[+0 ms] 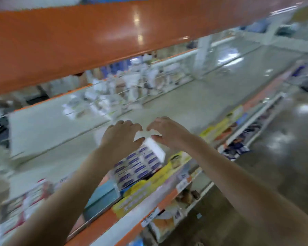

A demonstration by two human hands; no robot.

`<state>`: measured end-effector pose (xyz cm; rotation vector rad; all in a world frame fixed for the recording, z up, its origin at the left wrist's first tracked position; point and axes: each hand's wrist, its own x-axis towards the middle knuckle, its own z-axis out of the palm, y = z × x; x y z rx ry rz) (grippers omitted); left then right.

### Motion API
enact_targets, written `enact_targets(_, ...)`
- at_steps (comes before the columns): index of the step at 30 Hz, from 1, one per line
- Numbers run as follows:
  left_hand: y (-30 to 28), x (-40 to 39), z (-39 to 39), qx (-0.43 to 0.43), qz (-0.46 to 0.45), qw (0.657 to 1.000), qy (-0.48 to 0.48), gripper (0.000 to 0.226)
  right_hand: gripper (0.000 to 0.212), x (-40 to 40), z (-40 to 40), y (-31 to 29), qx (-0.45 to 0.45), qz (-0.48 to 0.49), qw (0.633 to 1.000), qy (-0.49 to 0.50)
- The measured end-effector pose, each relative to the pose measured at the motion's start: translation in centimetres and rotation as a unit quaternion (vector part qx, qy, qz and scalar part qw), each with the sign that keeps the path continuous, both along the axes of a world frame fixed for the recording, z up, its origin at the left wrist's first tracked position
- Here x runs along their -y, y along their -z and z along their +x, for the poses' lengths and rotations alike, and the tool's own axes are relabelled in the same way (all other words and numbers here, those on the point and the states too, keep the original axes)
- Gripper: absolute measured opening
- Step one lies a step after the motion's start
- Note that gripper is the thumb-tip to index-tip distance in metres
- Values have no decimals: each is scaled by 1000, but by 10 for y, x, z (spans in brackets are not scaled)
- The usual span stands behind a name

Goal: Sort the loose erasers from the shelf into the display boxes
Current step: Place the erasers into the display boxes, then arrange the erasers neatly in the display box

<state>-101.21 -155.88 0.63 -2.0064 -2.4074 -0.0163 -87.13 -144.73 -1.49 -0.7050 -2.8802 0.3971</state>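
Both hands meet over the far end of the display box (140, 166), probably to steady it. The left hand (121, 137) and right hand (165, 132), fingers curled, pinch its white cardboard flap (140, 135). Small rectangular erasers (137, 167) in printed blue-white sleeves fill the box, at 6 o'clock from the hands. The picture is blurred.

Motion blur leaves the printing on the eraser box (139, 166) and shelf labels (182, 185) unreadable.
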Motion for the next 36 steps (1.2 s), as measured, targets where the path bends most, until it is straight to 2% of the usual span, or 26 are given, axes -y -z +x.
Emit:
enact_targets(4, 3, -112, 73, -22, -48, 998, 37, 46, 34, -87, 82, 9, 7, -42, 994, 102)
enact_targets(8, 17, -211, 152, -7, -38, 997, 66, 44, 38, -171, 164, 20, 17, -61, 983, 174)
enact_targets(13, 36, -313, 231, 41, -38, 995, 82, 42, 42, -265, 245, 35, 47, -70, 970, 227)
enact_targets(16, 46, -356, 248, 53, -41, 994, 82, 42, 42, -305, 269, 43, 45, -69, 968, 238)
enact_targets(21, 54, -452, 249, 52, -24, 998, 38, 41, 44, -405, 283, 53, 83, -72, 973, 203)
enact_targets(27, 61, -571, 228, 93, 10, 995, -36, 41, 42, -530, 273, 47, 67, -47, 981, 173)
enact_targets(36, 80, -645, 210, 154, 44, 974, -163, 56, 45, -654, 239, 51, 66, -65, 989, 115)
